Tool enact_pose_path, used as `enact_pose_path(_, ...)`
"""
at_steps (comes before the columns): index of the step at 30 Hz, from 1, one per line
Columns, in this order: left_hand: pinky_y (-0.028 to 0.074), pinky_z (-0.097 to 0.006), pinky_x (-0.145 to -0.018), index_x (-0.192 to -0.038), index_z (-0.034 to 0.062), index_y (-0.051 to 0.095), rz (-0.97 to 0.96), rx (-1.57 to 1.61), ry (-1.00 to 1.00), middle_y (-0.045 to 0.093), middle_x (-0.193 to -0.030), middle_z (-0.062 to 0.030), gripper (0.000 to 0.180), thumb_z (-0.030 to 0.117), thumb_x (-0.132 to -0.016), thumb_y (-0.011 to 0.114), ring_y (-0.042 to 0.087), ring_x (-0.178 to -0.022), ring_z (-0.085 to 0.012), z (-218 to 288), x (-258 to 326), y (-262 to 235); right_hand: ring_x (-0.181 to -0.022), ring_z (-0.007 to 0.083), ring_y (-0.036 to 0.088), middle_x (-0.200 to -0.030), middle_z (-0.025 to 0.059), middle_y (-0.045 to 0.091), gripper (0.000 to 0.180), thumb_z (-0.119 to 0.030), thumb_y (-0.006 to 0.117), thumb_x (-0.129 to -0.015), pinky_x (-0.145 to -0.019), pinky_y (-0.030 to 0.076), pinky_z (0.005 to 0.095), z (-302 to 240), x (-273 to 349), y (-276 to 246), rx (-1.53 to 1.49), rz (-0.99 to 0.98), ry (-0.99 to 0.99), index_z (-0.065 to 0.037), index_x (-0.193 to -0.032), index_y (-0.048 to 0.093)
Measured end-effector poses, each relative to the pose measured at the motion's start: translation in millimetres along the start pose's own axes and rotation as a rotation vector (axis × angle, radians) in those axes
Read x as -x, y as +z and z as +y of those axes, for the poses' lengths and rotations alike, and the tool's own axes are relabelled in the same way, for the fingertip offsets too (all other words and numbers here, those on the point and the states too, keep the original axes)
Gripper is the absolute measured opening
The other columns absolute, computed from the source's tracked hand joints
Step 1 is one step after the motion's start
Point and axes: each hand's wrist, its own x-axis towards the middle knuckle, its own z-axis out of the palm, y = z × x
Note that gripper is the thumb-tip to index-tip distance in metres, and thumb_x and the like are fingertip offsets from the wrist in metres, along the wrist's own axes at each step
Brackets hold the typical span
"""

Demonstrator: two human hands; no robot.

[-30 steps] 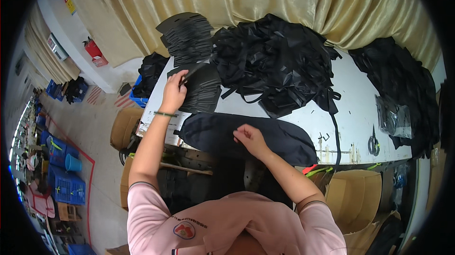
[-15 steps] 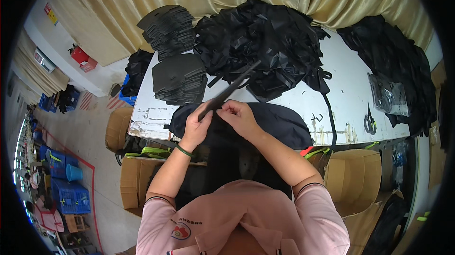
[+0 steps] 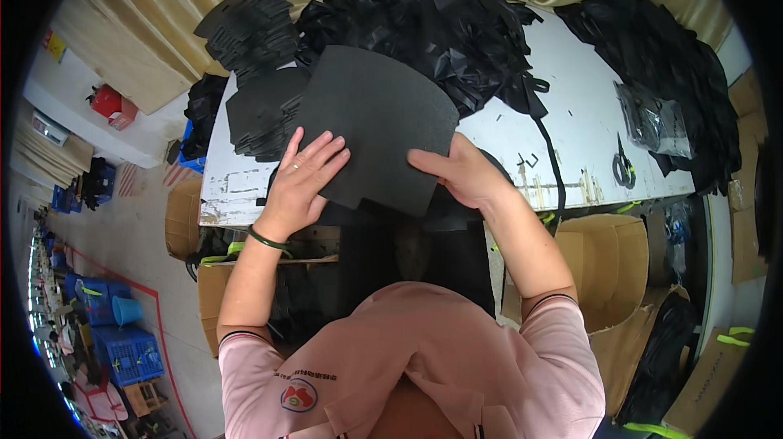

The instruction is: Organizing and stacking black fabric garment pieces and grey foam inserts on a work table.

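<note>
A stiff, dark grey flat panel [image 3: 375, 113] with a curved far edge is tilted up over the front of the white table [image 3: 571, 88]. My right hand [image 3: 473, 174] grips its right edge, thumb on the face and fingers behind. Across the panel's lower left lies my left hand [image 3: 300, 182], fingers spread flat on the surface. Black fabric [image 3: 457, 217] partly shows under the panel at the table's front edge. Two stacks of similar panels stand at the left: one farther back [image 3: 249, 27], and a nearer one [image 3: 257, 117] partly covered by the held panel.
A large heap of black fabric pieces [image 3: 424, 7] fills the table's back. Toward the right are scissors [image 3: 624, 166], a clear plastic bag [image 3: 656, 121] and another long black heap [image 3: 693, 80]. An open cardboard box [image 3: 603, 272] stands below the table at the right.
The panel, earlier seen nearly edge-on, now faces up broadly. My left hand has flattened onto it, and my right hand has moved right to its edge. The view has shifted slightly.
</note>
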Motion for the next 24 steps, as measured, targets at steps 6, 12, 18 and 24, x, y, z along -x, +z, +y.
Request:
enact_pose_path(6,0.048,-0.027,-0.092,-0.116,-0.0037,0.062,0.824,0.998,-0.604,0.061,-0.122,-0.0184,0.031,-0.002,-0.085,0.063,0.061,-0.11,-0.0212,-15.5,43.5,18.4,-0.08,0.0084,0.061,-0.099,0.0047,0.066,0.043,-0.007,0.07,-0.083,-0.059,0.046,0.0195,52.8,4.6,-72.0,0.185,0.217,0.088,0.001,-0.121,0.052)
enact_pose_path(12,0.051,-0.024,-0.082,-0.109,-0.0001,0.067,1.016,0.958,-1.092,0.068,-0.106,-0.0102,0.022,0.003,-0.087,0.067,0.064,-0.093,-0.0135,-44.0,121.0,30.5,-0.072,0.0094,0.061,-0.092,0.0065,0.066,0.048,-0.012,0.075,-0.079,-0.049,0.042,0.0203,88.6,33.4,-146.2,0.575,0.398,0.346,0.002,-0.118,0.05)
enact_pose_path(18,0.049,-0.022,-0.079,-0.11,0.0,0.066,1.088,0.819,-1.262,0.068,-0.103,-0.0065,0.024,0.006,-0.087,0.068,0.063,-0.09,-0.0109,-88.7,200.6,49.9,-0.098,0.025,0.063,-0.104,0.018,0.065,0.056,-0.011,0.078,-0.076,-0.088,0.047,0.0326,120.7,49.7,-217.5,0.778,0.489,0.198,0.007,-0.121,0.049)
enact_pose_path(24,0.046,-0.027,-0.08,-0.099,0.0037,0.067,0.876,-0.01,-0.972,0.066,-0.09,-0.0041,0.011,0.009,-0.09,0.065,0.059,-0.083,-0.0151,-82.7,183.1,71.9,-0.094,0.0191,0.063,-0.104,0.014,0.065,0.049,-0.003,0.073,-0.079,-0.082,0.05,0.0284,104.8,50.4,-199.9,0.696,0.506,0.281,0.005,-0.121,0.049)
